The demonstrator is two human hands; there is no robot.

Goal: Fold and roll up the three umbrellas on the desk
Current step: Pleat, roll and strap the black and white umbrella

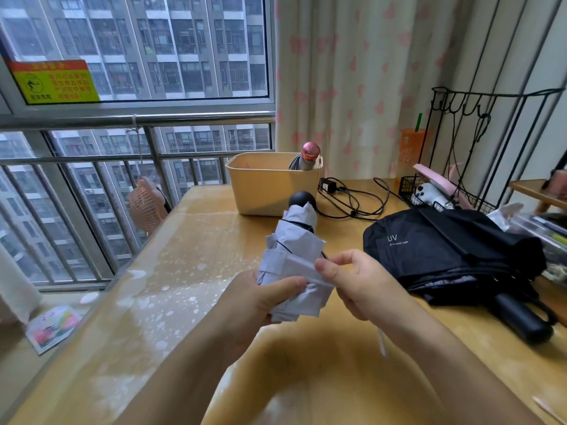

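— What do the hands hold?
— The left hand grips the pale umbrella above the desk. The right hand pinches its strap.
— And the others?
— The black umbrella lies unrolled on the right. The pink-capped umbrella stands in the beige bin behind.

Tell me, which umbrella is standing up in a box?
The pink-handled umbrella, upright in the beige box. The pale umbrella is held above the desk; the black umbrella lies on it.
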